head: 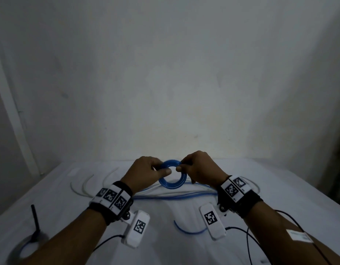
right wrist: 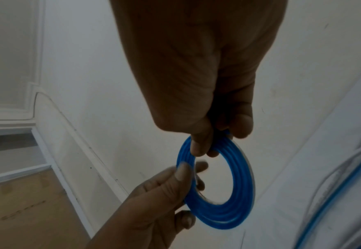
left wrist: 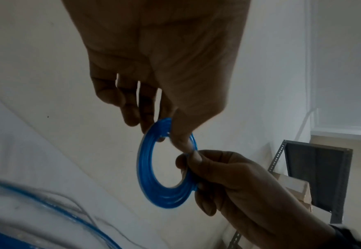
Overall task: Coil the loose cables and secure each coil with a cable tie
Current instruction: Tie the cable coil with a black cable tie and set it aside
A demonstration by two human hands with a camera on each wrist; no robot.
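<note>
Nearest, at 6 o'clock on the white table [head: 280, 178], lies a short curved piece of blue cable [head: 190, 230]. At 8 o'clock a black stick [head: 35, 220] stands up from a grey ring. Farther out, long blue and white cables [head: 175, 196] stretch flat from 9 to 3 o'clock. Above them, the left hand [head: 146, 174] and right hand [head: 200, 169] hold a round blue coil [head: 172, 183] up off the table. Each hand pinches the coil's rim with thumb and fingers, left at 10 o'clock, right at 2. The ring tilts, its hole facing the person. White ties [head: 89, 180] lie at 10 o'clock.
</note>
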